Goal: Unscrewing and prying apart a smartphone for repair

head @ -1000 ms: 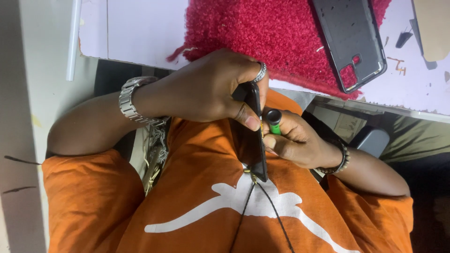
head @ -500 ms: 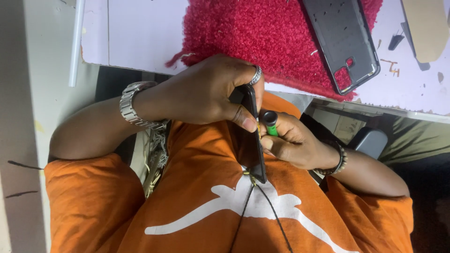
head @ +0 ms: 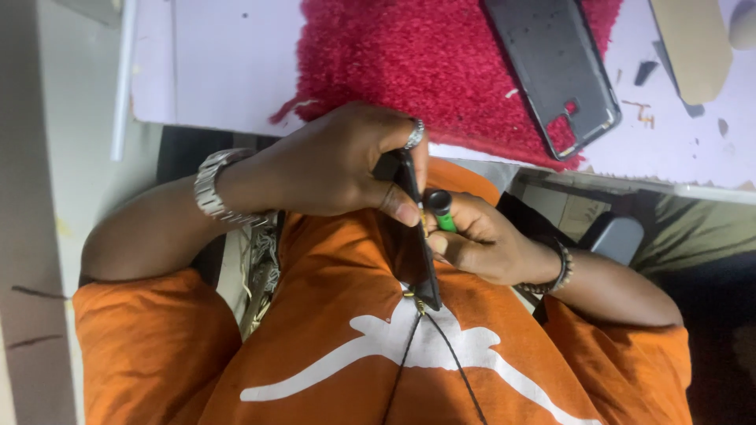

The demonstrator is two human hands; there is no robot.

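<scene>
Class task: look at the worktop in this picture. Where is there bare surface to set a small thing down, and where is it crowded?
Free: the pale sheet left of the red mat. Crowded: the mat's right end under the phone back cover, and the scrap-strewn strip beyond, by the tan card.

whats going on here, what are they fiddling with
A person in an orange shirt is working on a thin dark phone, held on edge close to the chest. The left hand, with a ring and a metal watch, grips its upper end. The right hand presses a green-handled tool against its side. On the table above, a grey phone back cover lies on a red fuzzy mat.
</scene>
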